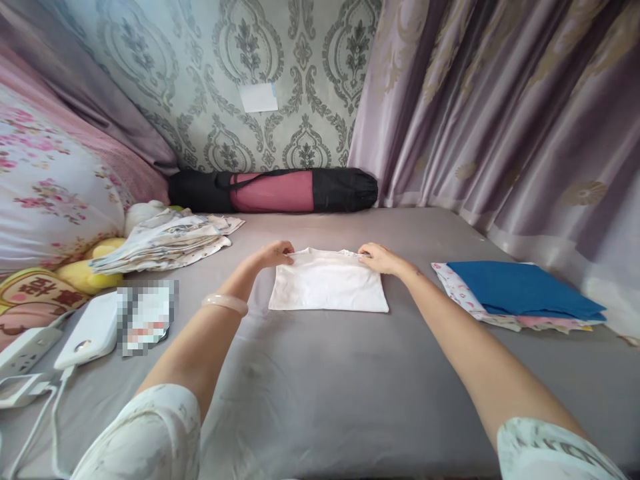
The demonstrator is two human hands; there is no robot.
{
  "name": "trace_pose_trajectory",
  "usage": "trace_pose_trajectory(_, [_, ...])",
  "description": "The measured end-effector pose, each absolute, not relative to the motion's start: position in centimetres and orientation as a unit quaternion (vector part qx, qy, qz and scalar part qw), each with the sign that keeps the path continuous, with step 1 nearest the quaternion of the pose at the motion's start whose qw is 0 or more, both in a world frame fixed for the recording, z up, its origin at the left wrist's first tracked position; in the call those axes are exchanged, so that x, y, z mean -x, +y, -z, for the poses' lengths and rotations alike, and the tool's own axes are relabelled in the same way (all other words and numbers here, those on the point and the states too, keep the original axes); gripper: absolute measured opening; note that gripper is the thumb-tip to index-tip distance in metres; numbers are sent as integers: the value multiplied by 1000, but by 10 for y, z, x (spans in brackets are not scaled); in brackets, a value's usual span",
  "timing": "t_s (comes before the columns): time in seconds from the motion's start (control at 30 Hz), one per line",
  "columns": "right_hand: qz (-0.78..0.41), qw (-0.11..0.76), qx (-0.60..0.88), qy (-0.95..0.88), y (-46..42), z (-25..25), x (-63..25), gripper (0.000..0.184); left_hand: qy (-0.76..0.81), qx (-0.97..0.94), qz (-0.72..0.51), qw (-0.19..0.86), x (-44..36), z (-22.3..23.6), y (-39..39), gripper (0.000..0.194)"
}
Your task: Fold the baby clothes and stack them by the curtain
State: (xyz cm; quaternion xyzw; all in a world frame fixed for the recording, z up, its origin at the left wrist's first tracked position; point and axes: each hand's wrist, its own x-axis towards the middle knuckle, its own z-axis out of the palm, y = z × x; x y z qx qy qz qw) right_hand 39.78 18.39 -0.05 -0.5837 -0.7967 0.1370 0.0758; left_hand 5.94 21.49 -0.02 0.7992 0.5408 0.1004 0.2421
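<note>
A white cloth garment (329,283), folded into a flat rectangle, lies on the grey bedsheet (325,380) in front of me. My left hand (277,253) has its fingers closed on the far left corner. At the far right corner, my right hand (379,258) pinches the fabric in the same way. The far edge between the hands is slightly wavy, while the near edge rests straight on the sheet. The fingertips are partly hidden by the hands.
Folded clothes topped with blue fabric (520,288) lie to the right. A pile of patterned cloths (170,240) is at the left, near a white power bank (93,330), a power strip (30,350) and cables. A black-and-pink rolled bag (273,191) lies along the wall.
</note>
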Motion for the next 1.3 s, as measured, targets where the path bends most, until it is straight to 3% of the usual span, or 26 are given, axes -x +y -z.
trace_pose_trajectory(0.33, [-265, 227, 498, -794, 182, -53, -416, 24, 492, -792, -186, 311, -44, -69, 193, 36])
trace_pose_trajectory(0.43, [-245, 303, 467, -794, 183, -66, -418, 28, 488, -787, -283, 251, -46, -84, 188, 37])
trace_pose_trajectory(0.57, [-124, 356, 474, -796, 174, -72, -414, 26, 521, -777, -342, 88, -51, -90, 180, 30])
trace_pose_trajectory(0.73, [-26, 288, 465, -837, 145, -45, -410, 27, 540, -801, -257, -3, -53, -66, 156, 27])
trace_pose_trajectory(0.87, [0, 223, 464, -857, 116, -14, -410, 30, 514, -828, -223, 12, -47, -32, 130, 27])
trace_pose_trajectory(1.3, [-18, 174, 438, -882, 68, 34, -411, 35, 466, -868, -172, 33, -34, 29, 87, 37])
